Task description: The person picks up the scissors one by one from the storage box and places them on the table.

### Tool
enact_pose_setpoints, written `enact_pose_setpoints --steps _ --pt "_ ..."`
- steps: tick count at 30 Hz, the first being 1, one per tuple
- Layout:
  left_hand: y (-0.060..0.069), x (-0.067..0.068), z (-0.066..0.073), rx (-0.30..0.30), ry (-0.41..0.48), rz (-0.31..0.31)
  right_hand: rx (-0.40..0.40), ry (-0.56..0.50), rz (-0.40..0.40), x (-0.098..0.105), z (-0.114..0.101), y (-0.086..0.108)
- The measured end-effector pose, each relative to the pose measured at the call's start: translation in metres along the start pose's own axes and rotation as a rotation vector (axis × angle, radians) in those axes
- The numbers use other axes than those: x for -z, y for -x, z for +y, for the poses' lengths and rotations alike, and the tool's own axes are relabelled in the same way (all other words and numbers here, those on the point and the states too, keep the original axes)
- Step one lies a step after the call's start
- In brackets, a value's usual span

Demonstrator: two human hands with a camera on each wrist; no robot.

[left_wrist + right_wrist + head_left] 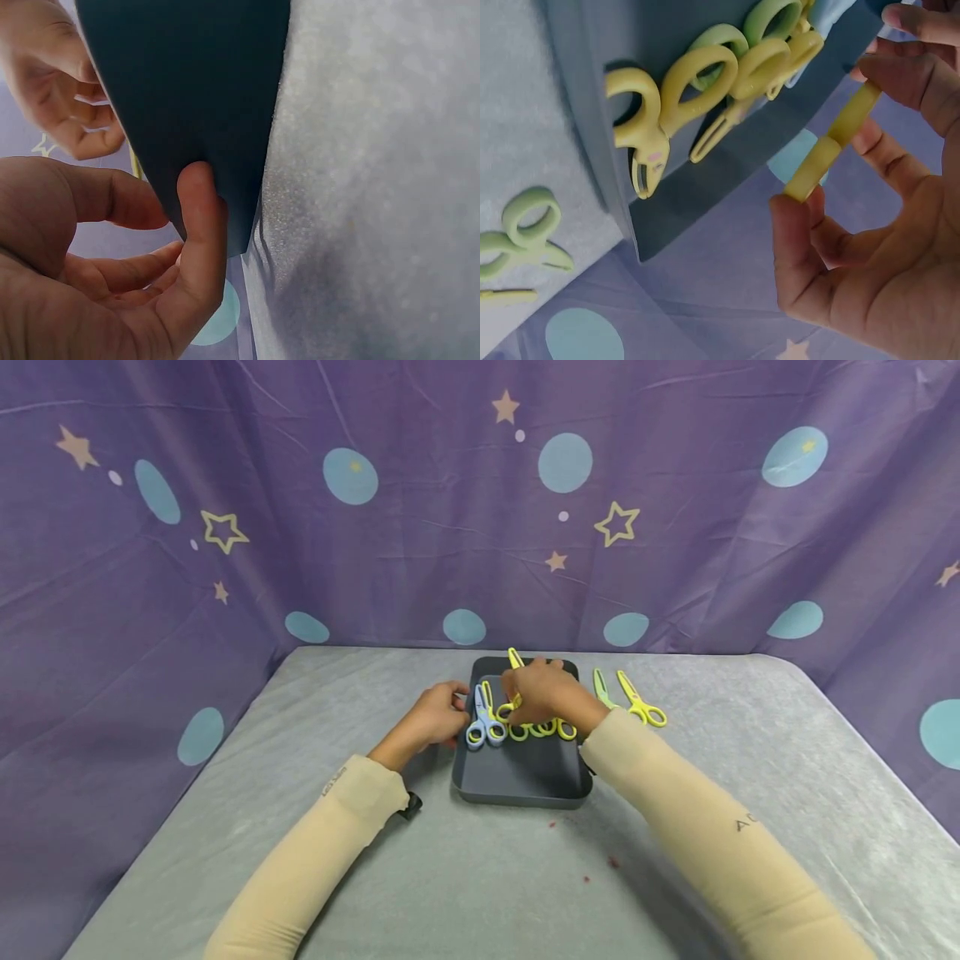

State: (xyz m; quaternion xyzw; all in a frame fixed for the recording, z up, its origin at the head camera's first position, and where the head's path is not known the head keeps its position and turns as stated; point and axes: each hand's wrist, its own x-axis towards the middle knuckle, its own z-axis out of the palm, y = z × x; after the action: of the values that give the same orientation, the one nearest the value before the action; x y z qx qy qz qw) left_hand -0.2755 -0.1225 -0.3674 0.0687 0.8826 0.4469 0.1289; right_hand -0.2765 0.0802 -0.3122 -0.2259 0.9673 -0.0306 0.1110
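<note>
My right hand (542, 687) pinches yellow scissors (514, 657) above the far half of a dark grey tray (521, 798). Their handles (832, 146) appear edge-on between thumb and finger in the right wrist view. At the tray's left side, my left hand (438, 714) pinches the wall (187, 90), one finger flat on its outside. Inside the tray, blue scissors (481, 714) lie at the left, partly over yellow ones. A row of yellow scissors (697, 75) and green scissors (769, 19) continues rightward, partly hidden by my right hand in the head view.
Right of the tray, green scissors (601, 685) and yellow scissors (640, 700) lie on the grey cloth-covered table (480, 885). A purple patterned curtain (450, 527) hangs behind and along the left. Small red marks (613, 862) dot the cloth in front of the tray.
</note>
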Motion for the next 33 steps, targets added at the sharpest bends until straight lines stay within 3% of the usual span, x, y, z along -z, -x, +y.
enact_pose_setpoints --steps 14,33 --pt "-0.001 0.001 0.0 -0.01 0.01 -0.017 -0.026 0.013 0.211 0.001 0.018 0.025" --pt "-0.001 0.001 0.0 0.001 -0.001 0.004 -0.145 0.02 0.308 -0.004 0.074 0.051"
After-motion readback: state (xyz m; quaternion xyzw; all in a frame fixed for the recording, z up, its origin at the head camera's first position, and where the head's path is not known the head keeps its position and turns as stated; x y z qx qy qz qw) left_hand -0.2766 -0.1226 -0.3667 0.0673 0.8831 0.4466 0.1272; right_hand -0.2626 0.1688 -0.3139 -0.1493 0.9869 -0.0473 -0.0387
